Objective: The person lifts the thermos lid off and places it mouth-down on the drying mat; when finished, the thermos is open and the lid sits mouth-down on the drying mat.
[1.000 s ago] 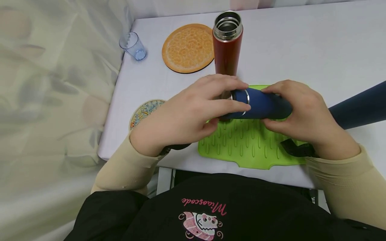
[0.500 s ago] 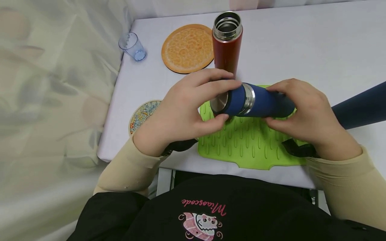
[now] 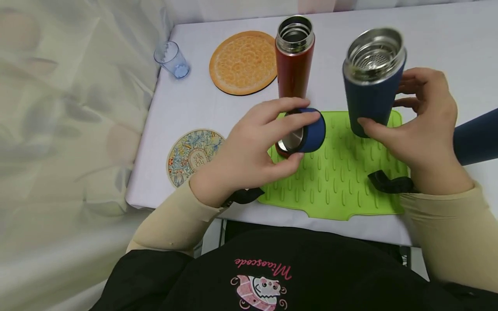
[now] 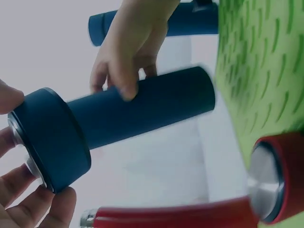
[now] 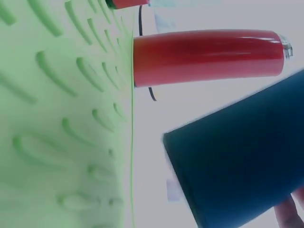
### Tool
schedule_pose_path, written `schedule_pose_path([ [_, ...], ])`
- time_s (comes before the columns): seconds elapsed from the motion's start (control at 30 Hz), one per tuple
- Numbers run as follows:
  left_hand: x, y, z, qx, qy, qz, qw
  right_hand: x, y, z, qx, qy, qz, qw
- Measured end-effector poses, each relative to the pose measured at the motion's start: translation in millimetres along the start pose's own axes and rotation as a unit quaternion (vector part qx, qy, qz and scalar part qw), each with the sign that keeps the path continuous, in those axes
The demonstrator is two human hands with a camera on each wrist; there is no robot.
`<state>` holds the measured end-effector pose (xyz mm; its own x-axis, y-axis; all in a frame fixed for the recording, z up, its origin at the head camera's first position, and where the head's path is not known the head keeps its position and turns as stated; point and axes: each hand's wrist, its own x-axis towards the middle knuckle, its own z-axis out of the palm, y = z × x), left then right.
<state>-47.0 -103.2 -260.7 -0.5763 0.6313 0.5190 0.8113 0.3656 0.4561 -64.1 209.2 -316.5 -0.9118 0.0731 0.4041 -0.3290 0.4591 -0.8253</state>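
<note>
My left hand [image 3: 253,149] pinches a blue lid [image 3: 315,131] above the green mat, its silver face turned left. My right hand [image 3: 426,125] grips a lidless blue thermos [image 3: 369,101], held up tilted with its steel mouth toward me and a perforated strainer inside. The left wrist view shows the lid apart from the thermos. Behind the left hand stands a lidless red thermos [image 3: 293,73], upright. A red lid [image 4: 290,173] with a silver face sits on the mat in the left wrist view; my left hand mostly hides it in the head view.
The green ridged mat [image 3: 323,194] lies at the table's front edge. Past my right wrist is another dark blue bottle [image 3: 476,136]. Further left are an orange round mat [image 3: 241,62], a patterned coaster [image 3: 190,151] and a clear blue glass [image 3: 175,62] near the edge.
The blue lid has come off the blue thermos. My right hand has lifted the thermos away, up and to the right, turning its mouth upward. The left hand stays with the lid, slightly right.
</note>
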Motion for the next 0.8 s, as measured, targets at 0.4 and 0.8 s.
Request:
schedule_pose_path([
  [0.4,0.2,1.4,38.1,0.032,-0.162,-0.016,0.9861,31.7,-6,15,0.101,0.099,0.126,0.9819],
  [0.8,2.7,4.7,78.4,0.095,-0.321,-0.005,0.9425,52.1,6,24,0.259,0.074,0.194,0.9433],
])
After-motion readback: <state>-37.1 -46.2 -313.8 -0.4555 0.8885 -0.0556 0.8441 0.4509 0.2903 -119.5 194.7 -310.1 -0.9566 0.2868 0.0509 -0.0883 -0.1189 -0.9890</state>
